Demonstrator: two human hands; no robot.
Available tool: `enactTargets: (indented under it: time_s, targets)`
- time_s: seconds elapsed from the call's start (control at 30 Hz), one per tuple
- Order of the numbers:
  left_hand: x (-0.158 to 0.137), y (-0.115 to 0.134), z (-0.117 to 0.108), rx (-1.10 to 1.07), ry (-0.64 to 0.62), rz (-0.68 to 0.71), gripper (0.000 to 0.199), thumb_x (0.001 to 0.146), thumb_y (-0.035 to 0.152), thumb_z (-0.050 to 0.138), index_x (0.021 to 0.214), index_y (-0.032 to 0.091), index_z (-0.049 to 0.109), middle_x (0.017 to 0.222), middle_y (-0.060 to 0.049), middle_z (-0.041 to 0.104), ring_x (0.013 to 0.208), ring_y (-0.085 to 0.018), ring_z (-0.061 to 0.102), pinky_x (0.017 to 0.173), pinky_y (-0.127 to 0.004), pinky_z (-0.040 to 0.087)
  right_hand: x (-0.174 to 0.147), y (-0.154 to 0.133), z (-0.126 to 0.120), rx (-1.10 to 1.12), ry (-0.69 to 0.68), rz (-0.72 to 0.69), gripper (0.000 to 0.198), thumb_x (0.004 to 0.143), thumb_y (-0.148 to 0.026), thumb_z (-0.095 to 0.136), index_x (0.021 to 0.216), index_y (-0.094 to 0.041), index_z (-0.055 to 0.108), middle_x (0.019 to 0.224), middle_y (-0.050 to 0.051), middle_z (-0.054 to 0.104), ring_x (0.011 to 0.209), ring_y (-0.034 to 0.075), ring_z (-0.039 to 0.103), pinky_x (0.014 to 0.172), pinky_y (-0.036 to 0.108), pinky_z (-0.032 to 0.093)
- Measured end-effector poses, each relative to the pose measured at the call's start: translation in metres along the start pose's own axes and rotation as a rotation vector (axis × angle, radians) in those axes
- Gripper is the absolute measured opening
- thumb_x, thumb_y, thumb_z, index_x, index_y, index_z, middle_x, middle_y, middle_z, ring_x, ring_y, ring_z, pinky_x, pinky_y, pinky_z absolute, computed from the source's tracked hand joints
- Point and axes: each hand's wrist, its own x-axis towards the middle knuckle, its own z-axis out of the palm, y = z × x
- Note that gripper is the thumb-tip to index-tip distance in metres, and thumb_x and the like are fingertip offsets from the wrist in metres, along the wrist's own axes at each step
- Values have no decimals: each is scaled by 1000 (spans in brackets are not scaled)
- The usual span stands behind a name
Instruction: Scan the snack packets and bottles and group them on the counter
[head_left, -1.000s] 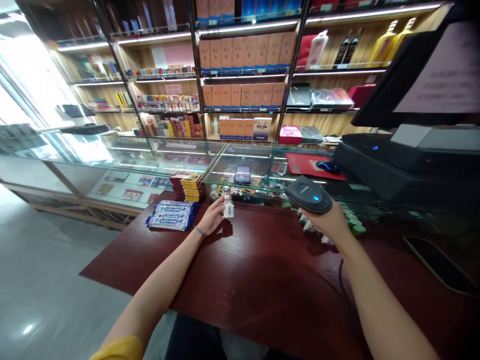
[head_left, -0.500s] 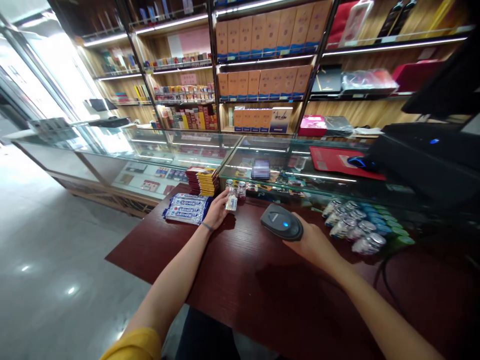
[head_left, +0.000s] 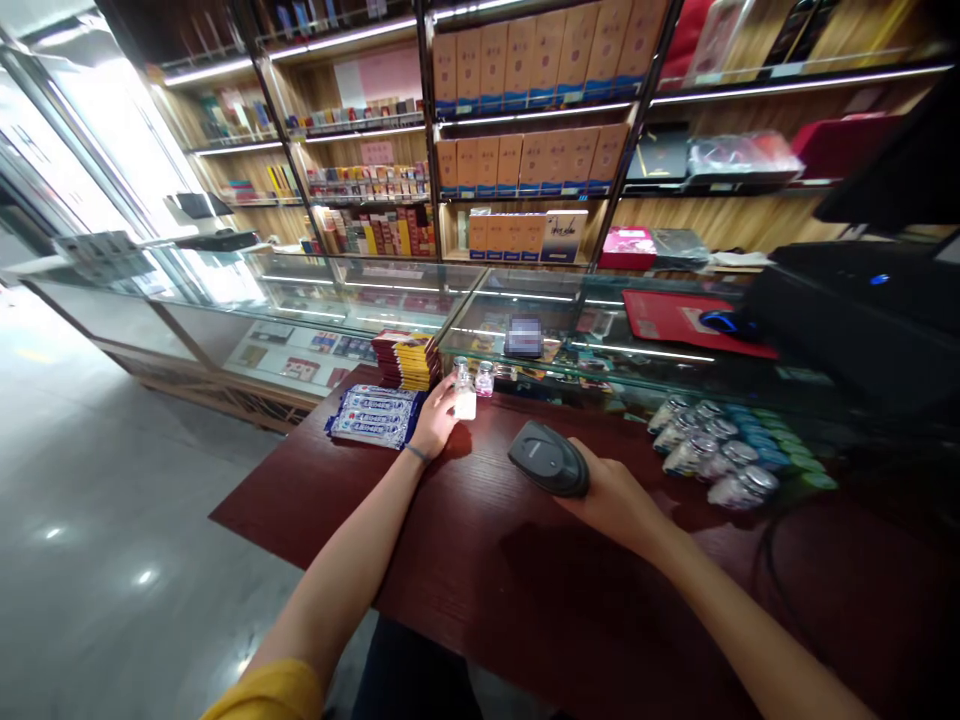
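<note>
Dark red wood of the counter (head_left: 480, 560) fills most of what we see, and on it our left hand (head_left: 437, 420) is curled round a small clear bottle (head_left: 465, 398) with a silver cap, thumb and fingers closed on its sides, standing it near the far edge just beside two more small bottles (head_left: 484, 378). Our right hand (head_left: 611, 495) grips a black handheld scanner (head_left: 549, 460). Compared with a second ago, the scanner has come down from in front of the glass case and swung left towards the bottle, and its blue light, lit half a second ago, is now out; the bottle has barely moved. We judge that the bottle is being brought under the scanner for reading.

As for containers: the glass display case (head_left: 525, 350) behind the counter holds small packets we cannot make out. To the right lies a cluster of capped bottles (head_left: 712, 450), some on their sides. Left of our hand sit blue wrapped bars (head_left: 371, 415) and a stack of red and yellow packs (head_left: 409, 360)
</note>
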Motion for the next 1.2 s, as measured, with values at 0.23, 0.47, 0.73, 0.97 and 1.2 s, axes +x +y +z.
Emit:
enactTargets:
  time_s: [0.23,0.47,0.73,0.97,1.2]
  targets:
    - [-4,-9,-7,681,151,457,57,76,22,74,130,21,57,124,-11,56,115,-25,56,100,-40,47,3,10,1,7,61,54,41,72,-29,64,113,-26,58,94,7,77,95,35,73,72,36,53]
    - [1,-13,-5,918,187,535,49,78,14,69,124,21,56,118,-10,57,115,-27,53,105,-44,43,5,14,6,-1,91,41,44,74,-29,66,118,-29,60,92,4,78,90,33,75,70,35,54]
    - [19,-12,3,1008,203,507,50,78,7,64,125,20,54,121,-12,54,118,-27,51,107,-45,42,5,21,13,-69,72,38,47,78,-33,63,123,-23,55,98,9,78,100,37,72,76,39,54]
    - [24,-18,1,971,212,527,50,81,8,64,128,19,53,123,-14,54,118,-27,53,109,-46,42,6,24,13,-21,113,13,42,77,-27,65,118,-30,60,93,3,78,93,31,74,70,32,53]
    - [26,-19,-1,985,194,574,67,81,8,63,144,16,42,133,-17,50,127,-29,48,114,-48,37,8,25,15,1,97,83,47,73,-26,69,119,-32,62,94,2,78,92,32,74,72,34,53]
